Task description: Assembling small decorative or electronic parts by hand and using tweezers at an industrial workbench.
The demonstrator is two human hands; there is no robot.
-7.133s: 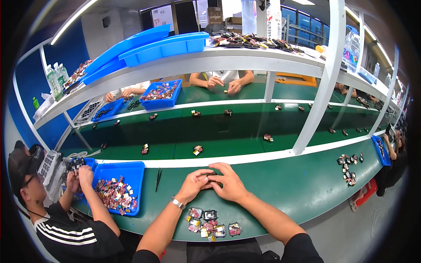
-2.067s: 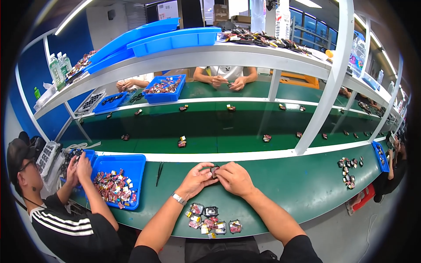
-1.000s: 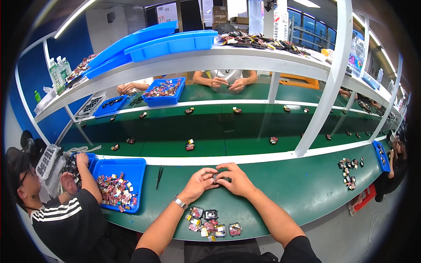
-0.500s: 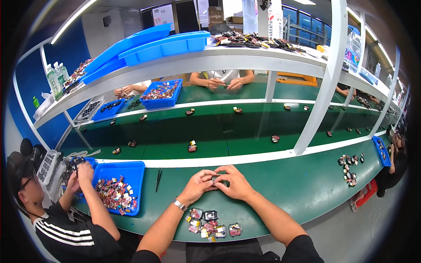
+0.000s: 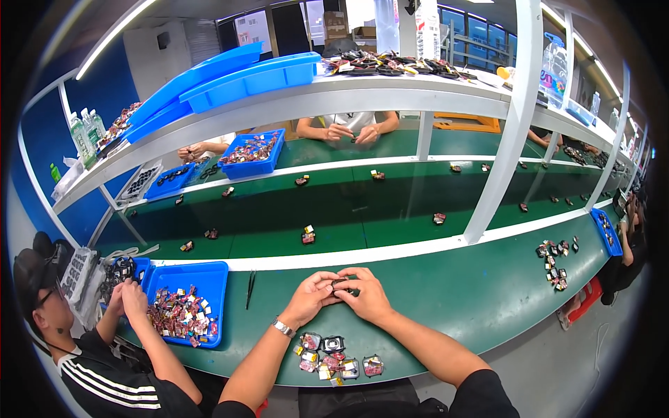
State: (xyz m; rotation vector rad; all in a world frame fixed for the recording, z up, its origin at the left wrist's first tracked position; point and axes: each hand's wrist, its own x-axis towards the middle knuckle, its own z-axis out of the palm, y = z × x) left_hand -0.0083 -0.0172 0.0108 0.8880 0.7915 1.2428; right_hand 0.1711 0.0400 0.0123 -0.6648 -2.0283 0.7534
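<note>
Above the green bench, my left hand (image 5: 311, 298) and my right hand (image 5: 366, 298) meet with fingers closed around a small dark casing (image 5: 341, 285). Most of it is covered by my fingers, so its details are hidden. Between my forearms, near the bench's front edge, lies a cluster of small electronic units (image 5: 337, 358) with dark frames, red boards and white-and-yellow parts. A pair of black tweezers (image 5: 250, 289) rests on the bench to the left of my left hand.
At left, a blue tray (image 5: 224, 306) holds many small parts beside a co-worker's hands (image 5: 131, 298). A white rail (image 5: 334, 258) borders the green conveyor, where scattered units lie. A white upright (image 5: 505, 139) supports the shelf. More units (image 5: 552, 263) sit at right.
My hands stay together on the casing, with the fingers shifting slightly. At left, the co-worker's hands have come lower. The whole view has shifted a little.
</note>
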